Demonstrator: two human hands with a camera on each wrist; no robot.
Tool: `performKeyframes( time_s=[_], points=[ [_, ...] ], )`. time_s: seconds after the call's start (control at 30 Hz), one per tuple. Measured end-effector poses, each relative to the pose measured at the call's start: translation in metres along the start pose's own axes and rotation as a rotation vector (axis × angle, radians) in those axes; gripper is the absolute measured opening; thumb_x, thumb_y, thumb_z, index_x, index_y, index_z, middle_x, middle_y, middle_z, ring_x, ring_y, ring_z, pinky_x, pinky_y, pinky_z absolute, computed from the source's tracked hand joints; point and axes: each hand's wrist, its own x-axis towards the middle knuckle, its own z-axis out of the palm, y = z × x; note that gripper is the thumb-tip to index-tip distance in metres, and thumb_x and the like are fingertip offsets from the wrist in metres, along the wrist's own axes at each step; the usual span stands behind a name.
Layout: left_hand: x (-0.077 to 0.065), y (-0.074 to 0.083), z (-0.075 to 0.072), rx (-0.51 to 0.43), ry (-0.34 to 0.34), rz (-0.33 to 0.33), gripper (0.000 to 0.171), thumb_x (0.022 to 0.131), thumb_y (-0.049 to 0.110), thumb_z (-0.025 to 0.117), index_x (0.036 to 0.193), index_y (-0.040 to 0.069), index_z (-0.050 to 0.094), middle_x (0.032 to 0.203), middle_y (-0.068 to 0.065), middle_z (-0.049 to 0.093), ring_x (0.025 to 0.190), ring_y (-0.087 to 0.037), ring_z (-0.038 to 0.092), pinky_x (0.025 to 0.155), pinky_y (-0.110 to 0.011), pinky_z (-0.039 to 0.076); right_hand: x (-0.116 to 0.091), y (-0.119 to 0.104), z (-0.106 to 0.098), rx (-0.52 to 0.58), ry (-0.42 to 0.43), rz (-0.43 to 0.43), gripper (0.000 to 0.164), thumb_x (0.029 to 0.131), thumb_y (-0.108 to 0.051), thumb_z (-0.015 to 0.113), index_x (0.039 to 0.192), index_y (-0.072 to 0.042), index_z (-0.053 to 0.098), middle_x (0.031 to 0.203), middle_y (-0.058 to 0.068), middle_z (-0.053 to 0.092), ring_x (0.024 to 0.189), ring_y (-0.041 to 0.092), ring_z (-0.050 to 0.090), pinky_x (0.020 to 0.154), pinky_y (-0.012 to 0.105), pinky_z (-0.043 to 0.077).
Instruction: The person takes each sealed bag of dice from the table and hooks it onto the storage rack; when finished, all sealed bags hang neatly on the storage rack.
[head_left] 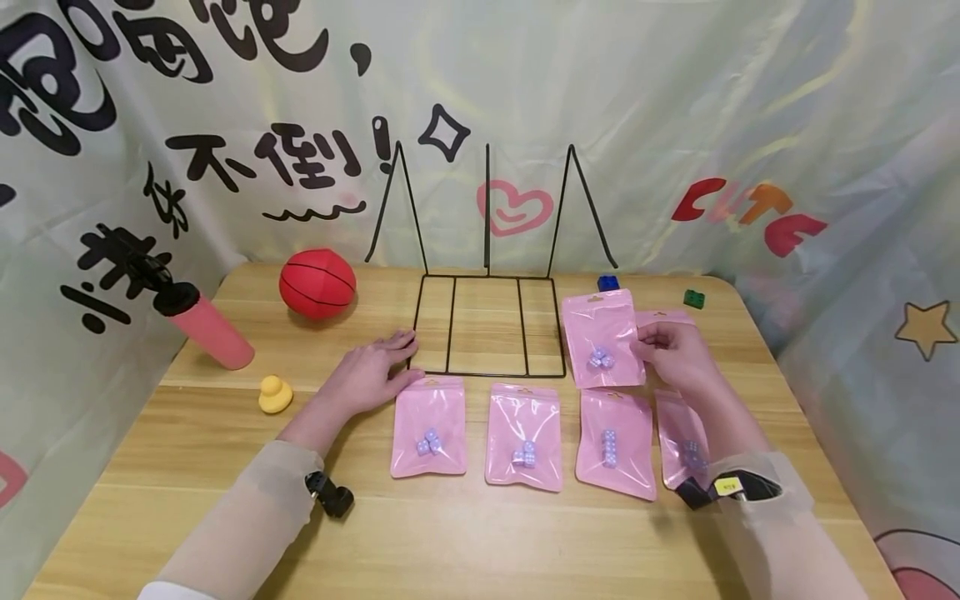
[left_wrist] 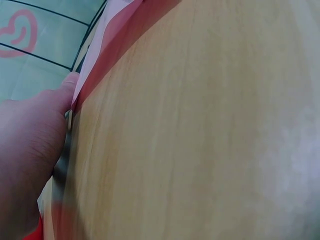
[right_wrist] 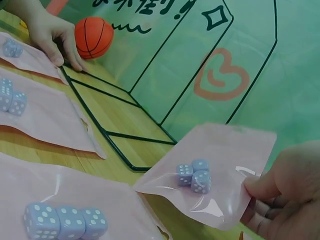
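Note:
My right hand point(head_left: 678, 354) pinches the right edge of a pink zip bag point(head_left: 592, 321), raised beside the black wire rack point(head_left: 564, 333). Lilac dice point(right_wrist: 194, 176) show through this bag in the right wrist view. At the rack's front left corner, my left hand point(head_left: 375, 371) rests with its fingers extended onto the wire. Its thumb lies by the top edge of another pink bag point(head_left: 427, 400). More pink bags with dice, including a middle one point(head_left: 523, 408) and one right of it point(head_left: 633, 417), lie in front of the rack. My right forearm partly hides the rightmost bags.
A red ball point(head_left: 317, 283), a pink bottle point(head_left: 213, 333) with a black lid, and a yellow rubber duck point(head_left: 275, 394) are on the left. Blue point(head_left: 608, 283) and green toy bricks point(head_left: 693, 298) sit at the back right. A printed curtain point(head_left: 637, 100) hangs behind the table.

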Motion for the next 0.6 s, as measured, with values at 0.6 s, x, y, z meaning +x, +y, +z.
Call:
performKeyframes(
  time_s=[0.6],
  points=[
    [0.000,0.000,0.000,-0.005,0.006,0.001,0.065,0.101,0.050,0.070,0.153,0.012,0.057,0.162,-0.007,0.047,0.149,-0.031,0.044,0.114,-0.060,0.042,-0.027,-0.019,-0.007,0.213,0.151,-0.220,0.013,0.104,-0.005,0.068,0.112,0.005,0.067,0.092,0.005,0.067,0.077,0.015,0.057,0.059,0.021,0.050]
  ],
)
